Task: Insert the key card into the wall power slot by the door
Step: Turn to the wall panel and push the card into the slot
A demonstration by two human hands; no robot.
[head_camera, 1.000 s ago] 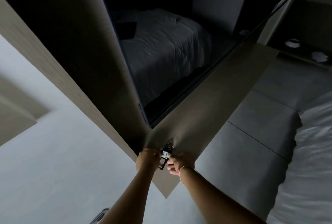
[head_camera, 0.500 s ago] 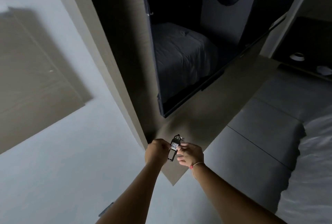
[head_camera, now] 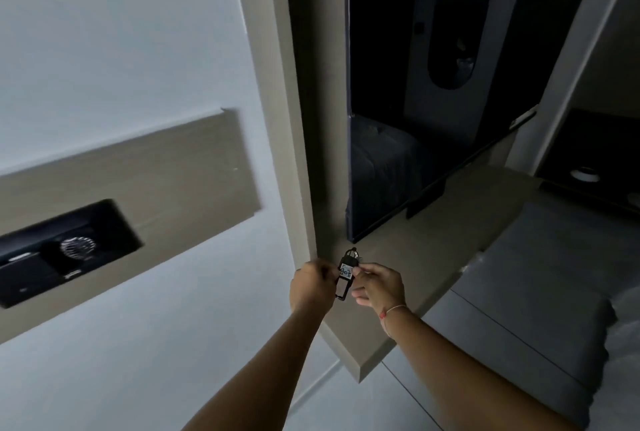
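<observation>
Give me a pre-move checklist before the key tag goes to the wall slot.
1. Key tag held: ok, between the left hand and the right hand.
2. Tag clear of the wooden ledge: ok, held above it.
3. Power slot located: cannot tell; a dark recessed wall panel sits to the left, but no slot shows clearly.
4. Path to that panel: ok, only bare wall between.
5. Insert end of the tag facing the panel: cannot tell.
</observation>
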